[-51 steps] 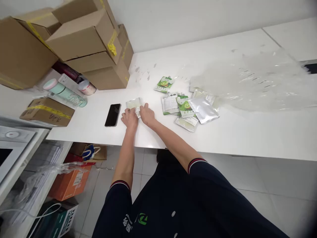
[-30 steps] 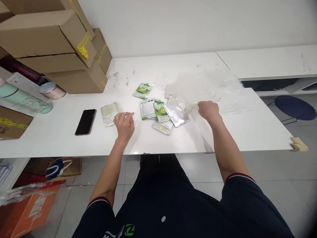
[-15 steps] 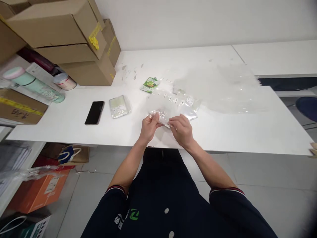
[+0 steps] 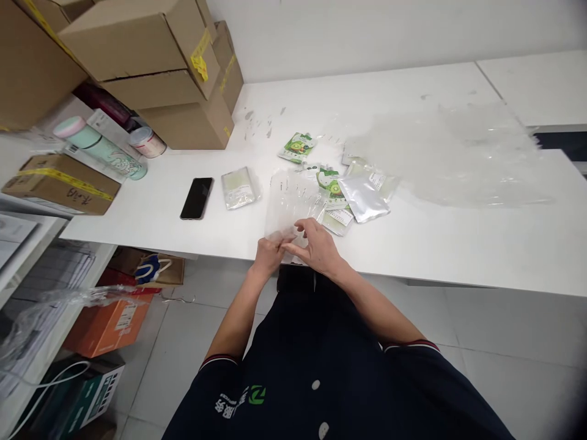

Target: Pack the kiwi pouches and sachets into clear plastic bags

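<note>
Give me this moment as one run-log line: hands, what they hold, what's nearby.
left hand: gripping clear plastic bag | right hand: pinching same bag edge | nearby: green pouches, phone | surface: white table

I see a white table [image 4: 413, 244] under everything. The bag [image 4: 291, 201] at my fingers is clear and colourless, with a faint row of small dark marks, and the heap of plastic film [image 4: 458, 159] farther off is the same see-through grey-white. The sachets [image 4: 330, 183] are green and white with a kiwi picture; one pouch [image 4: 364, 197] shows plain silver, another packet [image 4: 238, 188] pale yellow-green. The phone [image 4: 197, 198] is black. The cardboard boxes [image 4: 151, 55] are brown with yellow tape. The bottle [image 4: 98, 146] is mint green with a pink cap. My sleeves [image 4: 220, 360] are dark navy with red-and-white trim.
</note>
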{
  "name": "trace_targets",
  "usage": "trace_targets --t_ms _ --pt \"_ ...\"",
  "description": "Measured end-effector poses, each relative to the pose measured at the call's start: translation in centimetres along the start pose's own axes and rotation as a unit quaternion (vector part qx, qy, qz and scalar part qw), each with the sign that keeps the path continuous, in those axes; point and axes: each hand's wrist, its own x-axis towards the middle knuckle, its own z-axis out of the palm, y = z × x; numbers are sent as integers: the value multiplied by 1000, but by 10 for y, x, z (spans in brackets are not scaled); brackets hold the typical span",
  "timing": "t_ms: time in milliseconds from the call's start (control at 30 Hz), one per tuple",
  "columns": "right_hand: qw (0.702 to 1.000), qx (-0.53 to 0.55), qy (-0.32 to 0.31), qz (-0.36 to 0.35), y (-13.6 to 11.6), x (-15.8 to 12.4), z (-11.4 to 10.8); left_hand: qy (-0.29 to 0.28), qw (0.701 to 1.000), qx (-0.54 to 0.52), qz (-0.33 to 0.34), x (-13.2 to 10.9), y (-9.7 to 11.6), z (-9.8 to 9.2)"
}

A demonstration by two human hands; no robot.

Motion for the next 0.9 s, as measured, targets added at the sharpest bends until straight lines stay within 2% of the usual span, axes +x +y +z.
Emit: trace_targets --t_ms 100,200,233,300,367,433,500,567,600,667,733,800,900 --pt "997 72 -15 -26 -15 7 -10 -50 998 31 0 -3 8 -11" --pt "982 178 25 -55 -25 0 -21 -65 998 -21 18 -1 18 -35" --pt "974 219 46 -42 -26 -6 -23 -40 998 -54 17 4 20 -45" --pt "950 301 80 32 -24 -21 -24 64 989 -135 8 17 20 -64" --pt "917 356 99 149 -16 -37 -21 195 955 -223 -4 36 14 -80" --pt "892 362 82 257 -1 -50 -23 277 913 -297 -27 51 1 -89" --pt "895 314 19 317 17 -56 -35 303 892 -328 -76 57 -13 -93" --pt "920 202 -47 332 36 -52 -58 301 894 -309 -125 52 -26 -94" --pt "935 125 -59 327 44 -46 -72 294 901 -287 -141 46 -30 -94" --pt "950 -39 -11 308 61 -27 -99 257 925 -232 -157 31 -34 -94" --pt "941 -159 44 295 76 -5 -118 211 947 -178 -166 18 -34 -96" --pt "920 -217 27 326 92 17 -124 181 959 -133 -176 12 -32 -99" --pt "895 -216 -22 389 117 36 -123 196 961 -83 -178 14 -30 -104"
